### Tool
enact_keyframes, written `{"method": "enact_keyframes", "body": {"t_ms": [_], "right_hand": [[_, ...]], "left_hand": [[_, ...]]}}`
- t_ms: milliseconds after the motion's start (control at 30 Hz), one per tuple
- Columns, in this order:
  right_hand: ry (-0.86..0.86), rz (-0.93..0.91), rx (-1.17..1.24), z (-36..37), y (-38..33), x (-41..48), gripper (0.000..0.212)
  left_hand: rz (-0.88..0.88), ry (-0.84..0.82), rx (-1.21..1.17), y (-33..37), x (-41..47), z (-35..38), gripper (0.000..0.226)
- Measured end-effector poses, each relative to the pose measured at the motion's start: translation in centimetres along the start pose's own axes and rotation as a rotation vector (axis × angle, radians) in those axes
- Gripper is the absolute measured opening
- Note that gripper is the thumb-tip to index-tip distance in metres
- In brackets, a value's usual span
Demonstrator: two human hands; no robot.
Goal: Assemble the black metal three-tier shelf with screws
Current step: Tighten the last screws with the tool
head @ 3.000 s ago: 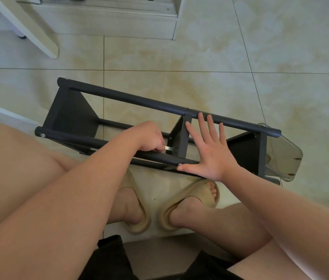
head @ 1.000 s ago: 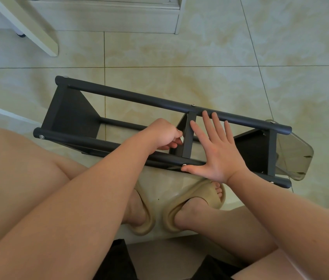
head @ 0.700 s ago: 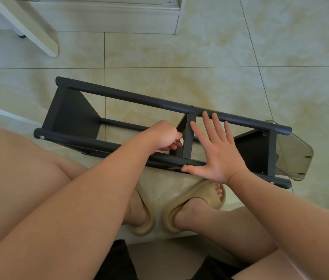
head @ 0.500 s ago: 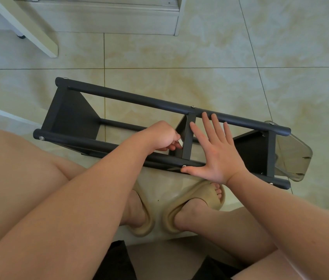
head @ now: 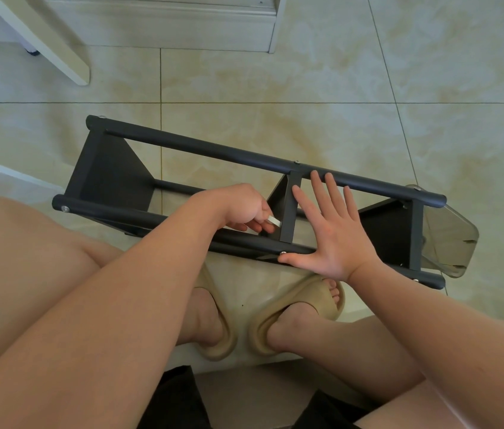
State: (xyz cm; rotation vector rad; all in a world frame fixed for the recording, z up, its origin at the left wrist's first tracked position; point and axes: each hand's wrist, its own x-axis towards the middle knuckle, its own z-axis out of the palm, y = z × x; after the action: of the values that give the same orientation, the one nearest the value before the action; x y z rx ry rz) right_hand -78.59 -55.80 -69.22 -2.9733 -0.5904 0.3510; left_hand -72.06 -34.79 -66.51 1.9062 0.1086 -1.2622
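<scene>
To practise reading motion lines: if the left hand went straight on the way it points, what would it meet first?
Probably the shelf's middle tier, just past the silvery tool the left hand pinches; depth is hard to judge.

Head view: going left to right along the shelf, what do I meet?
End screw → left panel → left hand, pinching a silvery tool → middle panel → right hand, open → right panel → clear plastic piece.
</scene>
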Motion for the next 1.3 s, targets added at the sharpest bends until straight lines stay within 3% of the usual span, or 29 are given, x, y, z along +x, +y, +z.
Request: {"method": "enact_keyframes", "body": {"t_ms": [667,800,1033,1200,1300], "right_hand": [[0.013,-0.004,0.003,0.0,0.0,0.0,0.116],[0.01,-0.001,0.005,0.0,0.0,0.0,0.116],[0.011,-0.003,0.009,0.0,0.1,0.1,0.115],[0.003,-0.003,0.002,-0.1,0.2,0.2,0.115],[0.004,-0.001,0.006,-0.1,0.2,0.2,0.116]], "left_hand": [[0.078,-0.105,0.417,0.6,-1.4,-0.3,0.024],[0.096,-0.038,0.485,0.7,-1.6,-0.3,0.025],[0.151,0.155,0.237,0.5,-0.9,-0.4,0.021],[0.129,0.149,-0.136,-0.1,0.2,0.6,0.009],[0.099,0.194,-0.221,-0.3,1.1,1.2,0.017]]}}
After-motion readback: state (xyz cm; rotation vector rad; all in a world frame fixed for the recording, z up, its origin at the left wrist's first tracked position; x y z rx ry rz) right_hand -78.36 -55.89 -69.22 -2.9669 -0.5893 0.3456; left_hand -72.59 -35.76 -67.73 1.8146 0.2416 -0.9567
